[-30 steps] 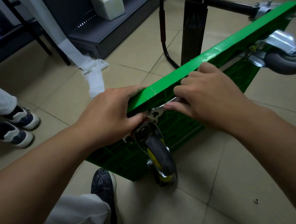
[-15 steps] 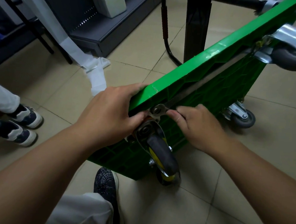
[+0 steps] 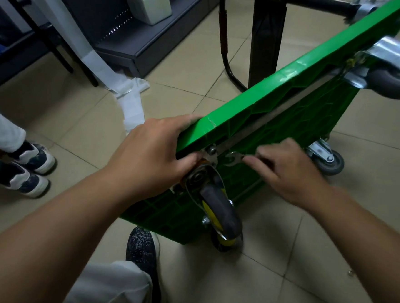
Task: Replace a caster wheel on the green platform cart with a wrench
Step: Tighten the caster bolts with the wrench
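Head cam shows the green platform cart (image 3: pixel 281 90) tipped up on its side on the tile floor (image 3: pixel 188 63), left hand (image 3: pixel 151 152) curled around its near corner. The right hand (image 3: pixel 285 171) pinches the wrench (image 3: pixel 234 158), its open end just at 3 o'clock of the mounting plate (image 3: pixel 209 158), with the caster wheel (image 3: pixel 223 214) at 6 o'clock below

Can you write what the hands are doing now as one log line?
left hand: grips green cart corner | right hand: pinches wrench | wrench head: beside caster wheel mount
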